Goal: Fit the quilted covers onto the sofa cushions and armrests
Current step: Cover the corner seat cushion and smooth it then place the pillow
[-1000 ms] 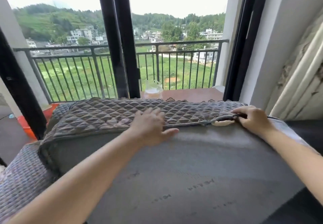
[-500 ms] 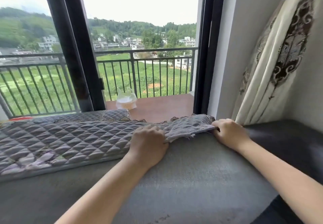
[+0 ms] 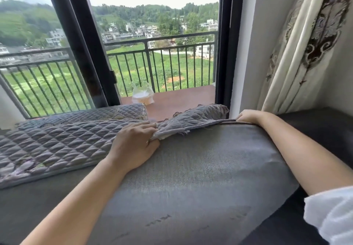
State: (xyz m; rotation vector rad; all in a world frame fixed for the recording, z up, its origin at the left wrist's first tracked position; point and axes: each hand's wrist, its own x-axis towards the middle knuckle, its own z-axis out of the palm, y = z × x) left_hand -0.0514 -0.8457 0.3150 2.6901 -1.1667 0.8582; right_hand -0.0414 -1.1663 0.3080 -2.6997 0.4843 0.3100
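Nearest me is the grey sofa cushion (image 3: pixel 191 178), my landmark, filling the lower middle of the view. My left hand (image 3: pixel 133 145) rests on its far-left part, fingers curled round a bunched fold of the quilted cover (image 3: pixel 57 143), thumb lying flat on the cushion below the fold. The cover lies along the cushion's far edge, spread flat to the left and rumpled and lifted toward the right. My right hand (image 3: pixel 248 115) is at the cushion's far-right corner, fingers hooked over the cover's end there; I cannot tell how tightly. A white sleeve (image 3: pixel 330 216) shows near the cushion's right side. A patterned curtain (image 3: pixel 305 44) hangs beyond the right corner. Past the cushion's far edge stand a plastic bag (image 3: pixel 142 95) and the balcony railing (image 3: pixel 162 61).
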